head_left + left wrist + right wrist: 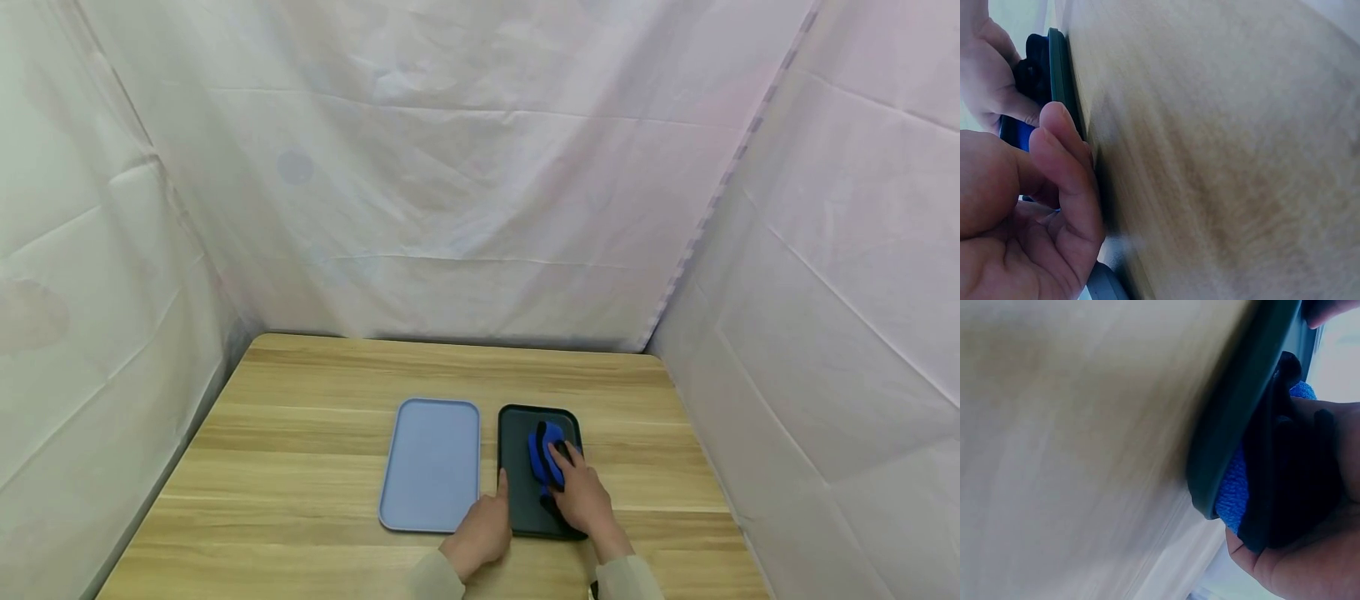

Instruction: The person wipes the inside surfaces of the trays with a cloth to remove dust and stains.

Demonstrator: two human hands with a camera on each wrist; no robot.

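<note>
My right hand [585, 497] grips a blue and black cloth piece [553, 433] over the dark green tray [515, 467]. In the right wrist view its blue part has a nubbly towel-like surface, and the black part [1300, 478] bunches against the palm, with fingers bent round it. At the tray's left edge is my left hand [486, 525], one finger lying along the rim. The left wrist view shows that hand [1054, 194] with bent fingers close above the tabletop, pinching at the tray's side; the contact itself is hidden behind the fingers.
A light blue tray [431, 467] lies flat just left of the dark one, with a narrow gap between them. Both stand on a wood-grain table [300, 467]. Pale cloth sheets [480, 192] hang behind the table and along both sides.
</note>
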